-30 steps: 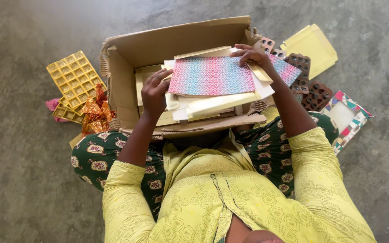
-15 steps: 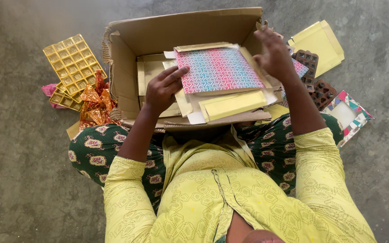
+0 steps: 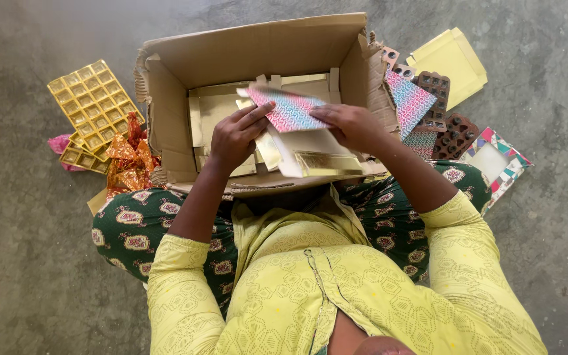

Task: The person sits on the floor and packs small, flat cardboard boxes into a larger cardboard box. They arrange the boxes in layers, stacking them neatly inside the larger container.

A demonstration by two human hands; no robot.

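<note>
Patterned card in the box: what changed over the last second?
The right hand let go of the far corner, lifted, then came down on the near side of the patterned card. The card and sheets under it tipped up, so less of it shows. The left hand kept its hold on the left edge. The cardboard box and gold tray stayed.

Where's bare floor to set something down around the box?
Bare concrete floor at lower left, and lower right beyond the patterned box lid. Crowded: gold trays left of the cardboard box, brown moulds on its right.
</note>
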